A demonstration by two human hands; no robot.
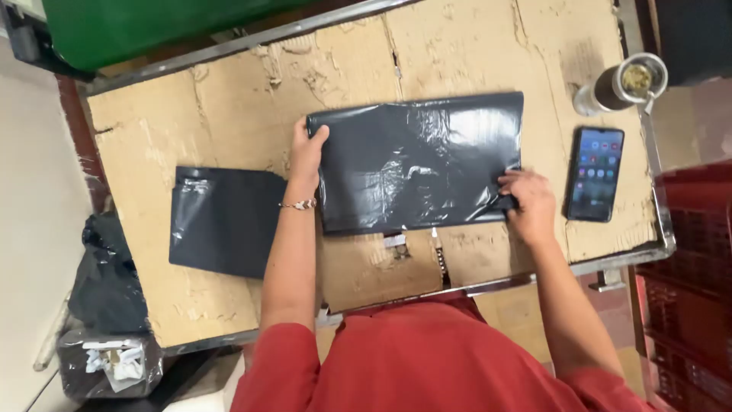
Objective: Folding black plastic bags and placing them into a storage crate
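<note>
A shiny black plastic bag [415, 164] lies flat in the middle of a table topped with worn cardboard [229, 114]. My left hand [305, 152] grips the bag's left edge, thumb on top. My right hand [528, 200] pinches the bag's lower right corner. A bracelet sits on my left wrist. A second black bag [223, 221] lies flat to the left, partly under my left forearm.
A smartphone [595, 174] with a lit screen lies at the right of the table. A metal cup [627, 82] stands behind it. Red crates [690, 290] are at the right, a green bin [152, 27] at the back, a black rubbish bag [107, 282] on the left.
</note>
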